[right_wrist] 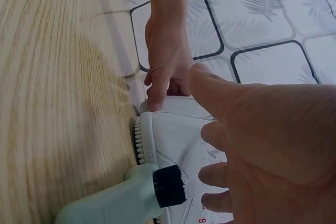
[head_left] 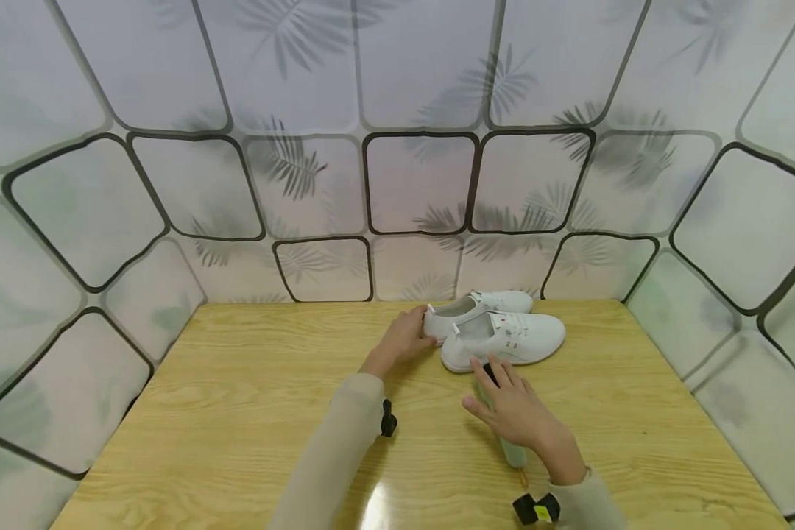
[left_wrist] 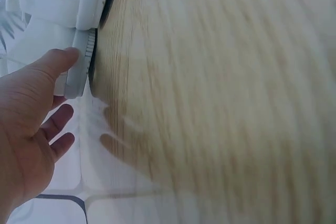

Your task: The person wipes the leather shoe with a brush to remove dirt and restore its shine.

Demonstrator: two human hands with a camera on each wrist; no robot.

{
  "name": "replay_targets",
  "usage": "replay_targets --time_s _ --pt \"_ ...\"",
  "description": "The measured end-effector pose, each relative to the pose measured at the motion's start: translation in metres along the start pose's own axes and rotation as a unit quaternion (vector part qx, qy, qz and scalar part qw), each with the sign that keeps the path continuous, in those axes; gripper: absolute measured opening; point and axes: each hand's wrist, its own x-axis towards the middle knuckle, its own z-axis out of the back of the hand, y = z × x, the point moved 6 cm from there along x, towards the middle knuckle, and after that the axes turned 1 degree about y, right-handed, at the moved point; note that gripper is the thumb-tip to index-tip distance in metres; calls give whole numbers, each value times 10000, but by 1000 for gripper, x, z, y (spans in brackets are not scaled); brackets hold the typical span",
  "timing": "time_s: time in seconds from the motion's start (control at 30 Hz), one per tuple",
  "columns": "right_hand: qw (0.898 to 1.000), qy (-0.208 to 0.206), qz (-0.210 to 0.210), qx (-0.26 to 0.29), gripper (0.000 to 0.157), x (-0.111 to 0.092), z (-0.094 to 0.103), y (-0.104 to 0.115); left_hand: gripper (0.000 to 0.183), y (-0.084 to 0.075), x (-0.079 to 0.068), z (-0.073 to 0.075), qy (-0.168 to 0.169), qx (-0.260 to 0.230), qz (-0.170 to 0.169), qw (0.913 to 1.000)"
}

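Note:
Two white shoes stand side by side on the wooden table, toes to the right. My left hand (head_left: 404, 338) holds the heel of the far shoe (head_left: 506, 301); its thumb (left_wrist: 65, 59) presses the sole edge, and the other fingers are partly hidden behind the heel. The near shoe (head_left: 533, 340) has small printed marks on its upper. My right hand (head_left: 515, 412) hovers with spread fingers above a pale green cleaning brush (head_left: 513, 453), holding nothing. In the right wrist view the brush's black bristle head (right_wrist: 169, 186) is beside the near shoe.
The wooden table (head_left: 252, 412) extends to both sides of the hands. Patterned white sheeting (head_left: 417, 184) encloses the back and sides. An orange cord loop (head_left: 523, 478) hangs from the brush's near end.

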Motion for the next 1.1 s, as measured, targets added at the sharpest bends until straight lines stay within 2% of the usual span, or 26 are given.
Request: replay_targets --time_s 0.37,0.57,0.8,1.1 --pt "9998 81 155 18 72 -7 5 0 71 18 -22 11 -86 61 242 9997" --pt "9989 265 141 348 74 -9 8 -6 72 29 -36 16 -182 71 458 9988" --pt "9969 553 95 554 76 -10 8 -6 72 35 -55 24 -286 86 751 9967" --pt "9966 602 110 547 77 -14 7 -5 73 38 -80 31 -277 178 1075 9937"
